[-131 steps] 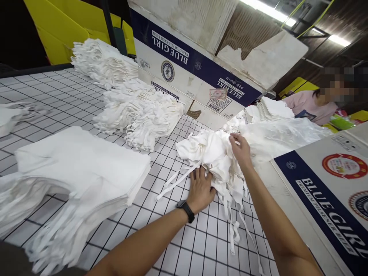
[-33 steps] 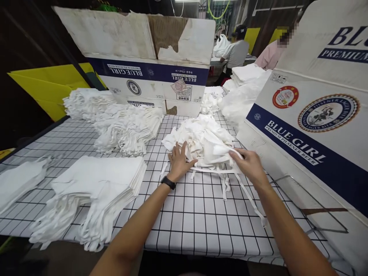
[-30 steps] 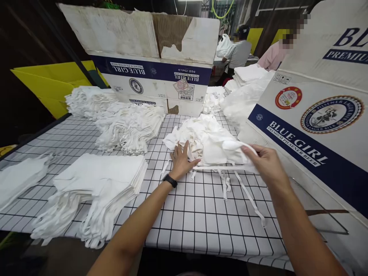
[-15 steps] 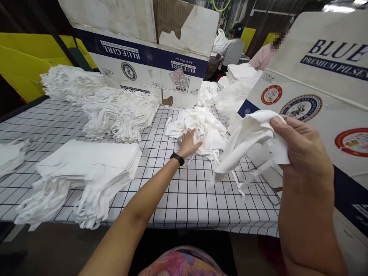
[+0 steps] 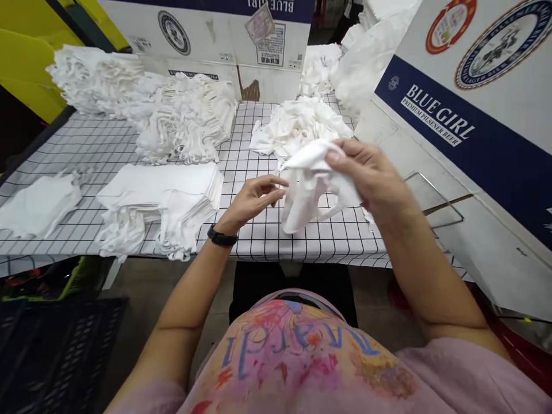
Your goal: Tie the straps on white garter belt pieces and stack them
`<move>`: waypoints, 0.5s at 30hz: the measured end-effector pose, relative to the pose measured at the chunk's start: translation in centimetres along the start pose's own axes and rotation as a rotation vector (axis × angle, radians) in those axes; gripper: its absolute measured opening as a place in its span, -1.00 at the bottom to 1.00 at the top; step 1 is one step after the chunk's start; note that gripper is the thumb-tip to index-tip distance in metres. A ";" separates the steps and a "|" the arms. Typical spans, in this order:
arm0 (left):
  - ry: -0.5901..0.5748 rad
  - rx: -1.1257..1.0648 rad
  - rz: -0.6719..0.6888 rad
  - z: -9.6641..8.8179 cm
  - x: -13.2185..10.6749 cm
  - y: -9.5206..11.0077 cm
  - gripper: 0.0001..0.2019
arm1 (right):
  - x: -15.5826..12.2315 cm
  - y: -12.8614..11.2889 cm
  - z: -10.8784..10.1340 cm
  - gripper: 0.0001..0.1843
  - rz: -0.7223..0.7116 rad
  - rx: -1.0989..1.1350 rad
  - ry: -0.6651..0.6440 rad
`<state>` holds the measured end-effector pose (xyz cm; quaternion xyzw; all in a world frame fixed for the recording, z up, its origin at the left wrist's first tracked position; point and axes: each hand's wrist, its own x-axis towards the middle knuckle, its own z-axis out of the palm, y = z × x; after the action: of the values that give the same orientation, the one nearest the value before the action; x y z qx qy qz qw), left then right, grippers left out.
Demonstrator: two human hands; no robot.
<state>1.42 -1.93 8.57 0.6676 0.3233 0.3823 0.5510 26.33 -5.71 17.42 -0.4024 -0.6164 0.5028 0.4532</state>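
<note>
My right hand (image 5: pixel 371 178) is closed on a crumpled white cloth bag (image 5: pixel 308 184) with straps, held above the front edge of the grid-patterned table (image 5: pixel 259 233). My left hand (image 5: pixel 252 198) hovers just left of the bag with fingers curled loosely apart, touching nothing that I can see; a black band is on its wrist. Behind the bag lies a loose heap of white bags (image 5: pixel 299 123). A neat flat stack of white bags (image 5: pixel 164 192) sits to the left near the table edge.
Ruffled piles of white bags (image 5: pixel 172 121) line the back left. A smaller flat stack (image 5: pixel 38 201) lies far left. Blue Girl cardboard boxes stand at the back (image 5: pixel 224 29) and right (image 5: pixel 466 115). A black crate (image 5: pixel 56 345) sits on the floor.
My right hand pulled one bag off the loose heap and brought it toward me. My left hand left the heap and came beside the bag. The view tilted down to my shirt.
</note>
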 end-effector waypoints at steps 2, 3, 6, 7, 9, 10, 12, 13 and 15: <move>0.089 0.039 -0.031 -0.7 -1.2 -0.4 -0.75 | -0.9 3.2 0.7 -0.74 0.075 -0.023 -0.120; 0.133 0.057 -0.048 -1.0 -1.7 -0.7 -0.74 | -1.5 4.9 1.2 -0.75 0.107 -0.055 -0.172; 0.111 0.112 -0.139 -0.8 -3.3 -2.1 -0.68 | -3.5 9.5 2.8 -0.66 0.048 -0.216 -0.256; 0.062 0.148 -0.160 -0.4 -3.7 -2.7 -0.59 | -4.2 10.5 3.2 -0.61 0.016 -0.280 -0.260; -0.044 0.277 -0.129 0.7 -4.4 -3.7 -0.37 | -5.1 11.7 3.2 -0.55 -0.025 -0.420 -0.235; -0.079 0.366 -0.082 1.4 -4.7 -4.2 -0.36 | -5.3 11.9 2.8 -0.56 -0.013 -0.494 -0.214; -0.100 0.543 0.018 2.7 -4.9 -5.1 -0.58 | -5.1 12.0 1.3 -0.58 0.067 -0.633 -0.113; -0.092 0.607 0.048 3.3 -4.9 -5.5 -0.71 | -4.6 12.1 0.3 -0.57 0.122 -0.698 -0.030; -0.038 0.677 0.068 4.1 -4.8 -6.3 -0.83 | -3.3 12.5 -1.9 -0.50 0.234 -0.833 0.144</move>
<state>2.50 -6.83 1.28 0.8299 0.3992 0.2591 0.2911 29.53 -6.23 4.72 -0.6522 -0.6835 0.2296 0.2340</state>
